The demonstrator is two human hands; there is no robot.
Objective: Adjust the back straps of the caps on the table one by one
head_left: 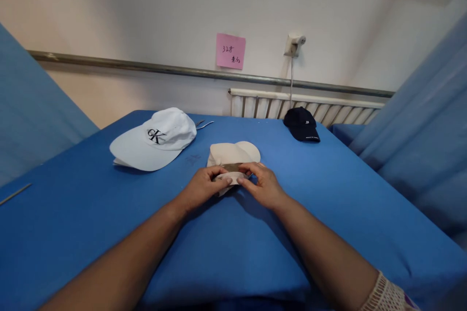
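Observation:
A beige cap lies in the middle of the blue table, its back strap side toward me and its rounded brim at the far right. My left hand pinches the near band of the cap from the left, thumb on top. From the right, my right hand grips the same band between thumb and fingers. The band is lifted a little, so the darker inside of the cap shows between my hands. Some fingertips are hidden behind the band.
A white cap with black letters sits at the left, tool tips sticking out beside it. At the back right rests a dark navy cap. A thin stick lies at the left edge. Behind the blue table stands a radiator.

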